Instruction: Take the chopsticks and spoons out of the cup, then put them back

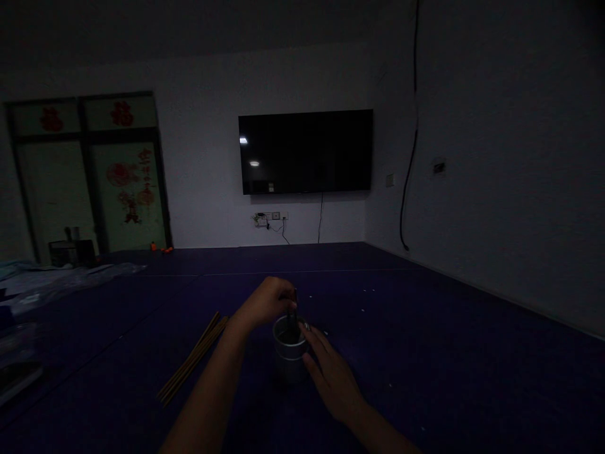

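I see a dim room from the head camera, with both of my bare hands low in the middle of the view over a dark blue floor mat (425, 328). My left hand (269, 302) is curled with its fingers pinched together on a thin dark stick (293, 312) that stands nearly upright, its lower end down inside a small grey metal cup (288, 356). The cup sits upright on the mat, between my two hands. My right hand (331, 372) lies against the cup's right side with the fingers spread and loosely bent, touching the rim and wall; it is open rather than clenched, and I cannot tell whether it truly grips the cup or only steadies it. Just to the left of my left forearm a bundle of long thin tan sticks (193, 362) lies flat on the mat, pointing diagonally away from me, apart from the cup. Further off, a dark television (306, 151) hangs on the white back wall, with a power socket (271, 216) and cables below it. At far left stands a door with red paper decorations (127, 183), and crumpled clear plastic sheeting (57, 280) lies on the floor near it.
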`<state>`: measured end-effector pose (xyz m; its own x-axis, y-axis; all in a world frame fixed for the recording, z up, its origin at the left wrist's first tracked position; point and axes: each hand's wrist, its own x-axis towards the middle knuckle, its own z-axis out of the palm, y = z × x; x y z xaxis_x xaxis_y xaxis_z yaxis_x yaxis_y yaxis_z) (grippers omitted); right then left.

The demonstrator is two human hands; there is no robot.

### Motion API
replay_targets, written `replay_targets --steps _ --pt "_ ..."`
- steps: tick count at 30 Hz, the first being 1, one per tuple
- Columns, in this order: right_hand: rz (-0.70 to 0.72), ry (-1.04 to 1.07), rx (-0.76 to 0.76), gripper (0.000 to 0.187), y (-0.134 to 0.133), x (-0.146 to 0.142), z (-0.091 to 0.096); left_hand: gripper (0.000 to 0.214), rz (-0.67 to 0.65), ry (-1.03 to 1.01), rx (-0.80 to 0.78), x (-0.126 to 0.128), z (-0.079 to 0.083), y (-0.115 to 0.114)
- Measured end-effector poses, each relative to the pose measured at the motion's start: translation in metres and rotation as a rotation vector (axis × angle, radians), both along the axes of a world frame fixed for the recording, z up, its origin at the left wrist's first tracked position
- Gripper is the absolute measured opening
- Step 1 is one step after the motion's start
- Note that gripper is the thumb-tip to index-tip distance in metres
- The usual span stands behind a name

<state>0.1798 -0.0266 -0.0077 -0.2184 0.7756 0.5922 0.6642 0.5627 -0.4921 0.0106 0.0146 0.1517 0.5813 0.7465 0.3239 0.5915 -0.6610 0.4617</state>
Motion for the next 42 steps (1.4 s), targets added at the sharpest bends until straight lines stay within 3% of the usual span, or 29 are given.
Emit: replay_targets --steps 9,13,16,20,28,35,42 --pt "0.023 0.015 0.021 0.050 -0.001 0.000 0.001 0.011 0.244 -0.433 0.144 -0.041 0.039 -0.034" --pt "0.015 0.017 -0.003 0.051 -0.001 -0.001 0.002 0.014 0.378 -0.501 0.212 -0.072 0.045 -0.038" --pt "0.011 0.018 -0.019 0.050 -0.001 0.000 0.001 0.010 0.473 -0.434 0.187 -0.093 0.040 -0.028" --pt "0.017 0.018 -0.012 0.050 0.000 0.001 0.000 0.007 0.589 -0.153 0.115 -0.109 0.028 -0.009" --pt "0.009 0.013 -0.011 0.050 -0.002 0.001 0.002 0.011 0.640 0.213 -0.089 -0.117 0.002 0.021" --pt "0.010 0.009 0.008 0.049 -0.002 0.001 0.002 0.012 0.693 0.277 -0.112 -0.115 -0.014 0.035" --pt "0.018 0.019 -0.041 0.050 -0.002 0.001 0.001 0.011 0.692 0.266 -0.056 -0.098 -0.027 0.048"
